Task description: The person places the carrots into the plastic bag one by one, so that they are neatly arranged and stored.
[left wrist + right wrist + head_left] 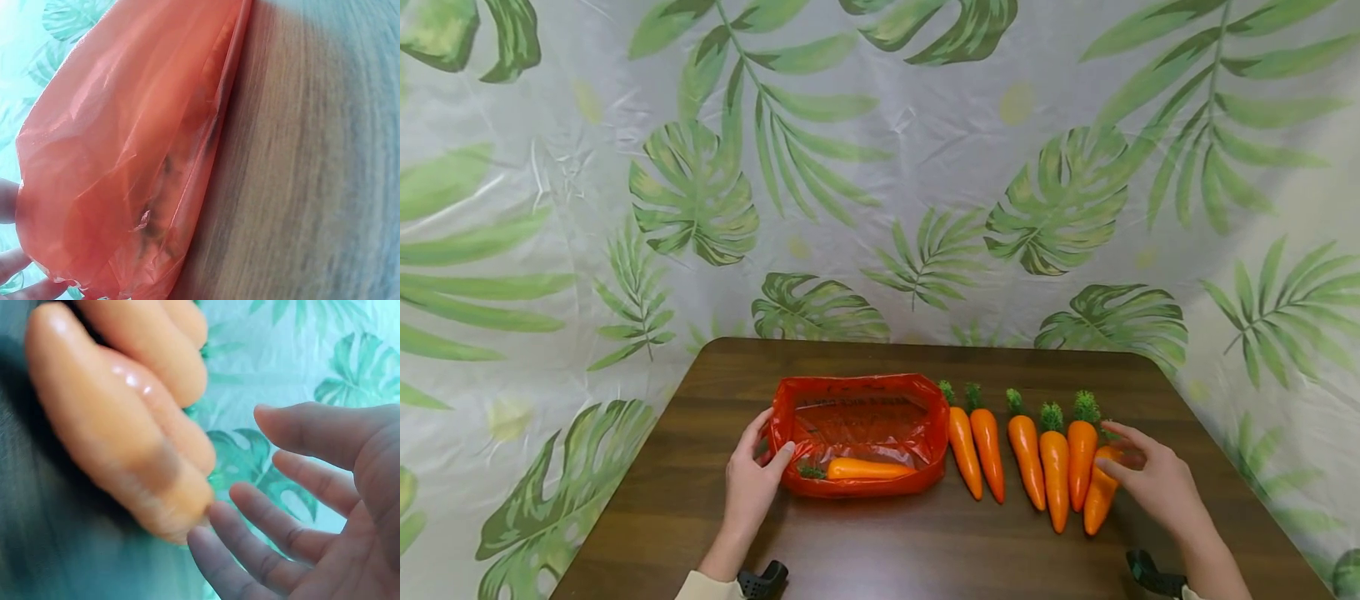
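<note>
A red plastic bag (pixel 857 392) lies with its mouth open in the middle of the table, and a toy carrot (pixel 868 469) with a green top is inside it. My left hand (pixel 754 479) holds the bag's left end, thumb at the front rim and fingers round the outer side. To the right of the bag, several orange toy carrots (pixel 1022 450) lie in a row, green tops away from me. My right hand (pixel 1157 475) is at the top end of the rightmost carrot (pixel 1101 500). Thumb and fingers (pixel 269 544) are spread apart, fingertips right by that carrot.
The dark wooden table (pixel 880 550) has rounded far corners. Behind it hangs a pale sheet (pixel 940 150) printed with green leaves. Black bands (pixel 763 579) are on both wrists.
</note>
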`<move>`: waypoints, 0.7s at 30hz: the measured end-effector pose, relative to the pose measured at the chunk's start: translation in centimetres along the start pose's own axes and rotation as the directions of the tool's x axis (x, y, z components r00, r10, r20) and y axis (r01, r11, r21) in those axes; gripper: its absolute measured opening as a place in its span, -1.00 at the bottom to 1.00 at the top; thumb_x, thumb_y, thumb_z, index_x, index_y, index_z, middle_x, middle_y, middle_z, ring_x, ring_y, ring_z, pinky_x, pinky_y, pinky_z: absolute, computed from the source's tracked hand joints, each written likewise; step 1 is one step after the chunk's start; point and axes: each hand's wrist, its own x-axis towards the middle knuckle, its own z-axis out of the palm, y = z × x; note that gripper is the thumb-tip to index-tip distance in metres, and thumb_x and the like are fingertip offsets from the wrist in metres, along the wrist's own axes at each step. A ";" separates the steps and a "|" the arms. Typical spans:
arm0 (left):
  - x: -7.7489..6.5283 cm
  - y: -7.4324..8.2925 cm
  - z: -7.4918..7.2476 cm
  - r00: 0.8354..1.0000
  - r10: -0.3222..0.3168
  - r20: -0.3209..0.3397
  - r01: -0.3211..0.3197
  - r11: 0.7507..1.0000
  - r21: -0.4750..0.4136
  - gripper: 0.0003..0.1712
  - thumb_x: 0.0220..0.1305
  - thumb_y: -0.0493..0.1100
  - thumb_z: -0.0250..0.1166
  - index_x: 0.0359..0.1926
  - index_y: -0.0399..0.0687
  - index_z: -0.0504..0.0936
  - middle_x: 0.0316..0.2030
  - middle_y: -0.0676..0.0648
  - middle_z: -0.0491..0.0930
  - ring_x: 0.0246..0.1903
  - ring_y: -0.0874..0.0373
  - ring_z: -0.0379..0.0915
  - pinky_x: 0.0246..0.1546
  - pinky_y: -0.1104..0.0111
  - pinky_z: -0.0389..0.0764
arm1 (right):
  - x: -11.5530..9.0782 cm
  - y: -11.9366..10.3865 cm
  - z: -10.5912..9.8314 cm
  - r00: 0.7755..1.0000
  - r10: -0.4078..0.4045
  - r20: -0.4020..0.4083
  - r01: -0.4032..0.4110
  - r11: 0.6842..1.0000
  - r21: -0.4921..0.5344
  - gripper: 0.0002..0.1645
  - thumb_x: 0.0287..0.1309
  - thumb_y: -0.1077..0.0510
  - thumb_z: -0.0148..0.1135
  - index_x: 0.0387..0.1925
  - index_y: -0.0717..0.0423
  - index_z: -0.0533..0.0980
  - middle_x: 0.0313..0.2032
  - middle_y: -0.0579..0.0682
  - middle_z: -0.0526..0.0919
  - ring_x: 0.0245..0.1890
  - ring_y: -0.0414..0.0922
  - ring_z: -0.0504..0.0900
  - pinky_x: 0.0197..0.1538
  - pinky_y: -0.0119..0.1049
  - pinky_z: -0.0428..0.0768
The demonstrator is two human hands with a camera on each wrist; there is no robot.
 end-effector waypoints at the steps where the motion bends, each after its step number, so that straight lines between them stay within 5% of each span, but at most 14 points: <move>1: 0.0 0.0 0.0 1.000 0.001 0.000 -0.001 1.000 0.002 -0.30 0.25 -0.28 0.42 0.39 0.01 0.42 0.31 -0.16 0.46 0.28 -0.15 0.36 0.16 -0.10 0.50 | 0.0 0.2 0.0 1.000 0.001 -0.003 -0.001 1.000 -0.011 -0.24 0.20 -0.07 0.42 0.37 0.07 0.42 0.01 0.29 0.67 -0.07 0.21 0.70 -0.30 -0.04 0.65; 11: 0.0 -0.4 0.1 1.000 0.003 -0.005 -0.002 1.000 0.017 -0.29 0.24 -0.28 0.43 0.39 0.01 0.42 0.32 -0.15 0.45 0.28 -0.15 0.36 0.15 -0.10 0.51 | -0.1 2.0 0.5 0.999 0.037 0.032 -0.034 0.996 -0.085 -0.14 0.12 -0.14 0.47 0.31 0.25 0.43 0.03 0.39 0.62 -0.18 0.17 0.72 -0.20 0.18 0.60; 21: 0.1 -0.4 0.1 1.000 0.006 0.001 -0.006 1.000 0.009 -0.28 0.25 -0.27 0.42 0.40 0.01 0.41 0.33 -0.14 0.44 0.29 -0.14 0.35 0.16 -0.11 0.49 | 0.0 2.6 1.0 0.991 0.122 0.050 -0.116 0.987 -0.115 -0.01 0.07 -0.32 0.43 0.31 0.26 0.42 0.05 0.40 0.60 -0.22 0.16 0.67 -0.24 0.10 0.55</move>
